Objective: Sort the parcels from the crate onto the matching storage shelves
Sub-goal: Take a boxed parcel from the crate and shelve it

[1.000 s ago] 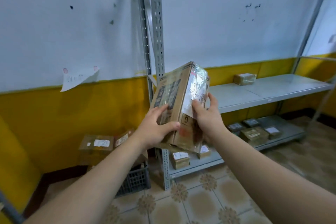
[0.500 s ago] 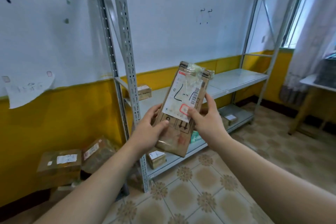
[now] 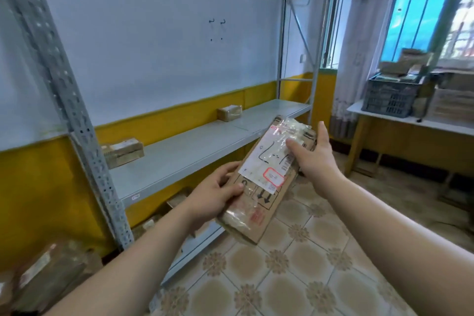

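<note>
In front of the grey shelf (image 3: 184,154), the parcel (image 3: 266,182) now faces label-up, left hand (image 3: 215,195) clamped on its near end, right hand (image 3: 315,159) shifted to the far end, suggesting label-reading before shelving.

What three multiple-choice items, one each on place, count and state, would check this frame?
1. Where is the dark plastic crate? A on the floor; B on the white table by the window; C on the grey metal shelf.
2. How many small parcels lie on that shelf? A two; B four; C none.
3. How is the long brown cardboard parcel held? A left hand alone; B both hands; C lying unheld.

B: it sits on the tabletop. A: one parcel near each end. B: right hand touches its top.
</note>
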A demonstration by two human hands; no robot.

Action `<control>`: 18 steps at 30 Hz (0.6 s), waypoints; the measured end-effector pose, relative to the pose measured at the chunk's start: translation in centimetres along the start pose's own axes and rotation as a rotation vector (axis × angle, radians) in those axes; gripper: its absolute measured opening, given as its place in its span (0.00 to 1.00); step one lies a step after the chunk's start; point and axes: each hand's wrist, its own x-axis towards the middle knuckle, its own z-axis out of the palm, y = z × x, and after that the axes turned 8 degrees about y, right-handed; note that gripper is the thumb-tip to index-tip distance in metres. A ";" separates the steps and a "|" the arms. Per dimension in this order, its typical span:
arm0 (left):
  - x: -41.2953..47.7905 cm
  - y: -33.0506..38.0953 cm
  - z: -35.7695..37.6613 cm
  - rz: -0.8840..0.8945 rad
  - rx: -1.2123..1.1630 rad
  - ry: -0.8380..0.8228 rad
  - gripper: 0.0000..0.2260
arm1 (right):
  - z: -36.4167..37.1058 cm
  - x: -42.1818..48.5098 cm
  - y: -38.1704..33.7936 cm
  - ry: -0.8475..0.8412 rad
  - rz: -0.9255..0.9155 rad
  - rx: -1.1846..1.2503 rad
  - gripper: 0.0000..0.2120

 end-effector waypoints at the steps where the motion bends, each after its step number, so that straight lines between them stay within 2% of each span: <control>1: 1.5 0.5 1.5 -0.009 0.010 -0.033 0.18 | -1.6 1.9 0.5 0.007 0.029 0.003 0.46; 4: 6.1 1.8 6.0 -0.015 0.030 -0.083 0.18 | -5.4 7.5 2.9 0.042 0.057 0.040 0.31; 6: 9.2 2.5 8.6 -0.005 0.062 -0.017 0.18 | -7.3 10.5 4.1 0.096 0.056 0.079 0.29; 9: 13.6 2.5 11.9 -0.045 0.001 0.179 0.19 | -9.1 14.6 5.7 0.191 0.077 0.129 0.32; 13: 18.9 1.8 14.7 -0.135 -0.252 0.274 0.29 | -9.5 19.9 8.4 0.239 0.156 0.154 0.35; 15: 21.8 1.0 15.1 -0.115 -0.251 0.329 0.33 | -8.9 22.1 9.2 0.211 0.171 0.024 0.34; 18: 26.7 -0.8 15.0 -0.039 -0.206 0.381 0.31 | -7.6 26.3 11.1 0.125 0.150 -0.172 0.34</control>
